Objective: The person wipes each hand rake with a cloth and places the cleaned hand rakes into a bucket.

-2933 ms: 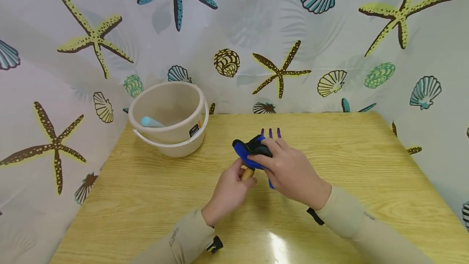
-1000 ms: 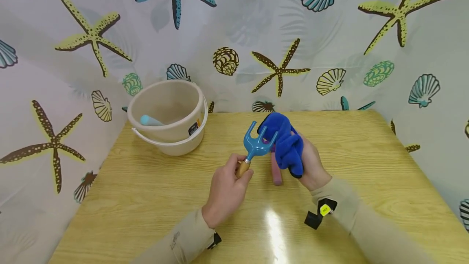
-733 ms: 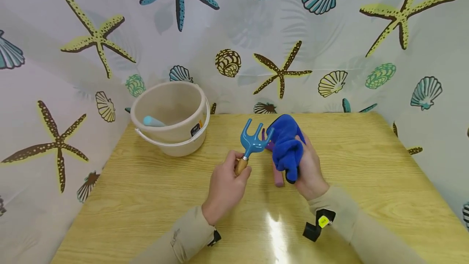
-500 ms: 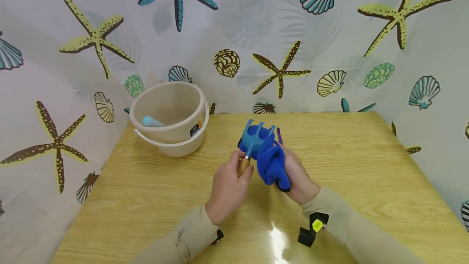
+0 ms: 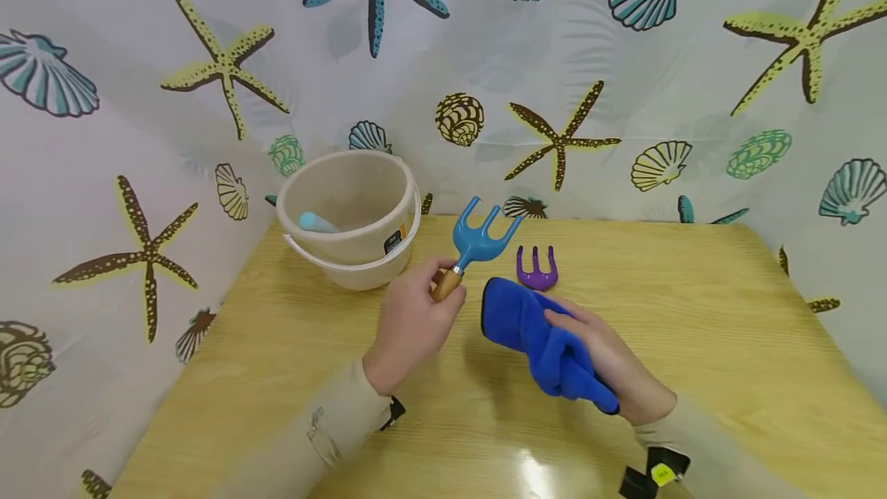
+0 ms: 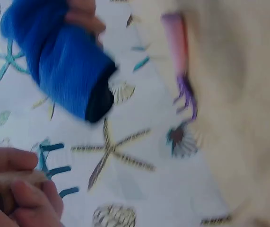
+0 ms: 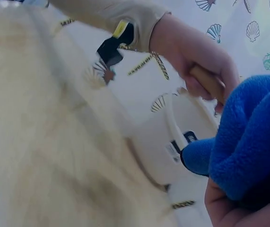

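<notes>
My left hand [image 5: 416, 322] grips the wooden handle of a blue three-pronged hand fork [image 5: 480, 241], its prongs raised and pointing away, right of the bucket. In my right hand [image 5: 610, 356] is a bunched blue cloth [image 5: 537, 333] with dark edging, held apart from the fork. In the right wrist view the fuzzy cloth [image 7: 253, 137] covers part of that hand. Beyond the cloth, a purple hand fork [image 5: 537, 276] lies on the table; the left wrist view shows its pink handle [image 6: 176, 42].
A beige bucket [image 5: 346, 249] with a white handle stands at the table's back left. Inside it leans something with a light-blue rounded end [image 5: 315, 222]. The wooden table [image 5: 693, 314] meets a curtain [image 5: 416, 60] printed with shells and starfish.
Half a second ago the cloth was behind and against the blue fork. Now the cloth is away to the right and nearer me, the fork has moved left, and the purple fork's head shows.
</notes>
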{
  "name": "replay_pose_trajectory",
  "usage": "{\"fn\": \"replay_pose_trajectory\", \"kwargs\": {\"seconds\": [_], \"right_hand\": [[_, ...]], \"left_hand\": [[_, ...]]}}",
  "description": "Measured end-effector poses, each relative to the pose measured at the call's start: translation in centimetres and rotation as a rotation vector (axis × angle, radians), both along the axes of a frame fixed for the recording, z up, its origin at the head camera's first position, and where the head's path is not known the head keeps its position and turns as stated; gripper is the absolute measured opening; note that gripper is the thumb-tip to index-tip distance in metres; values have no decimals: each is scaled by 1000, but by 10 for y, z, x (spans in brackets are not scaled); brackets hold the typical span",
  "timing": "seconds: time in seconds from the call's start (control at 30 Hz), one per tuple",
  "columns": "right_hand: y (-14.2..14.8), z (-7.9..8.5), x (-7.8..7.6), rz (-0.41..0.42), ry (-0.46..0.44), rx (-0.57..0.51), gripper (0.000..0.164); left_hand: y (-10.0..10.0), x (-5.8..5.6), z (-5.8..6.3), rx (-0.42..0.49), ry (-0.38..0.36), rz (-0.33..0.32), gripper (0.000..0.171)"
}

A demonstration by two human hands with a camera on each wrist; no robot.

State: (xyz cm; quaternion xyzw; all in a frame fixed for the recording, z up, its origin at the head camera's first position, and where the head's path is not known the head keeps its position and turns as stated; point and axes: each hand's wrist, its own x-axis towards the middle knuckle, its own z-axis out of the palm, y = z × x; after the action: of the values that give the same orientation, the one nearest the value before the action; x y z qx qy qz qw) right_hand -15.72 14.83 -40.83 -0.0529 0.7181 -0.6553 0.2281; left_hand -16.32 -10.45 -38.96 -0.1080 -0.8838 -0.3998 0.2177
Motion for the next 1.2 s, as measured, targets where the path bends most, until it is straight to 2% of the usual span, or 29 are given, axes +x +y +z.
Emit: {"fn": "replay_pose_trajectory", "kwargs": {"seconds": [0.1,0.17,0.23,0.33,0.47,0.53,0.7,0.83,0.97,1.07,1.13,1.2], "right_hand": [[15,10,1,28,89,-22,57],[22,17,0,40,159,-11,52],[28,25,-2,40,216,1,49],[35,35,-3,22,280,32,46],[41,46,-3,2,306,36,45],[45,50,-2,0,306,12,44],[54,58,0,-1,327,-3,45],[59,59,2,-5,339,38,45],[63,57,4,-10,339,106,45],[65,55,5,-16,362,166,44],[66,54,4,-13,390,185,44],[66,53,3,-7,414,186,43]], "left_hand": [[-27,-9,23,-61,45,44,24],[-48,-13,40,-134,35,102,27],[-67,-19,55,-225,-2,159,31],[-92,-31,75,-343,-72,196,31],[-120,-52,91,-476,-179,204,22],[-129,-63,97,-549,-259,193,18],[-138,-94,108,-703,-453,128,10],[-136,-122,112,-796,-536,51,12],[-133,-145,106,-832,-625,9,14],[-130,-156,100,-815,-695,-10,7],[-127,-161,96,-830,-728,-32,14],[-126,-164,93,-882,-745,-45,19]]}}
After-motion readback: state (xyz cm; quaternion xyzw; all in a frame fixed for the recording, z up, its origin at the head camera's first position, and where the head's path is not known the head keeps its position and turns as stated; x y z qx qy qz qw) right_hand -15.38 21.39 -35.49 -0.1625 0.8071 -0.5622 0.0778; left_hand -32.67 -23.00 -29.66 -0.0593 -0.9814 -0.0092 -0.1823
